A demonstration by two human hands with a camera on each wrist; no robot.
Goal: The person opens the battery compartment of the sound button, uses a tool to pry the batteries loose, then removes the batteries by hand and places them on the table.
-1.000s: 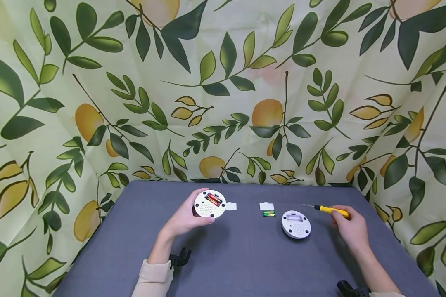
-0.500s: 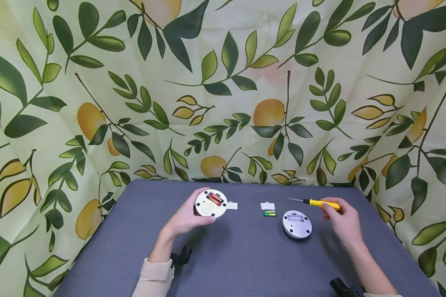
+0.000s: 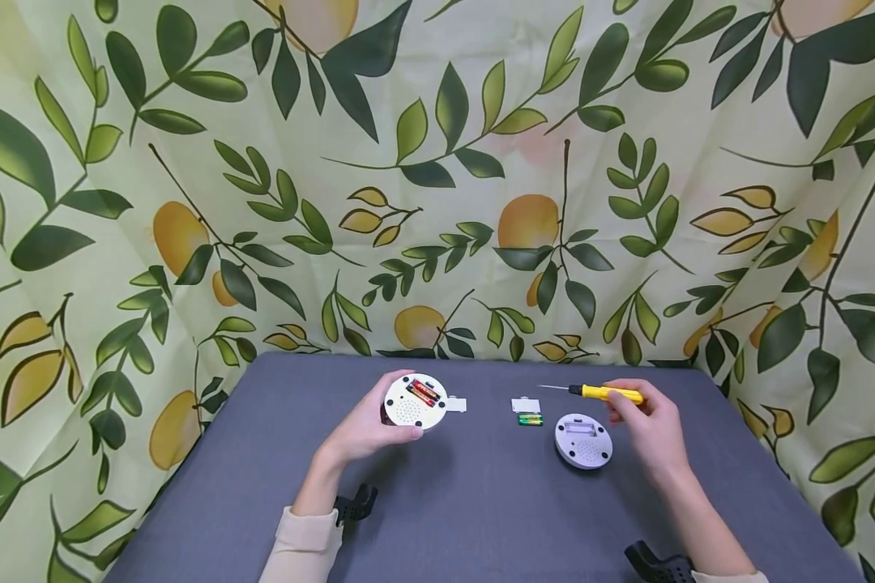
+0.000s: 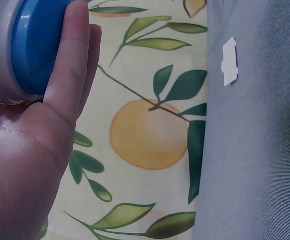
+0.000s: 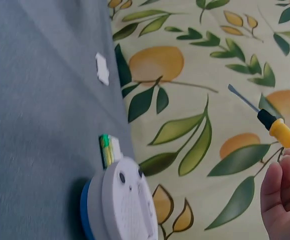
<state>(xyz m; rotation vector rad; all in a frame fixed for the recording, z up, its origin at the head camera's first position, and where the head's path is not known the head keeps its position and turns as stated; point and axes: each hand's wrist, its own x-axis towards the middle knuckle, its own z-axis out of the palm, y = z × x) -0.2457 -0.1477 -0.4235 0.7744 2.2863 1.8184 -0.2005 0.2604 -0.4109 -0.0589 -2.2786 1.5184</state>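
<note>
My left hand (image 3: 368,421) holds a round white battery device (image 3: 416,411) with its underside toward the head camera; two red batteries (image 3: 423,393) sit in its compartment. In the left wrist view its blue side (image 4: 37,47) lies against the fingers. My right hand (image 3: 650,425) grips a screwdriver (image 3: 608,393) by its yellow handle, the thin shaft pointing left above the table. Below and left of that hand, a second round white device (image 3: 583,442) lies underside up, its battery compartment bare. Two green batteries (image 3: 531,420) lie left of it.
One white battery cover (image 3: 526,406) lies just behind the green batteries. Another white cover (image 3: 456,404) lies right of the held device. The grey cloth-covered table (image 3: 474,502) ends at a leaf-and-fruit patterned curtain (image 3: 452,267).
My right hand has moved left with the screwdriver, whose tip now hangs above the cover by the green batteries. My left hand and its device have stayed nearly still.
</note>
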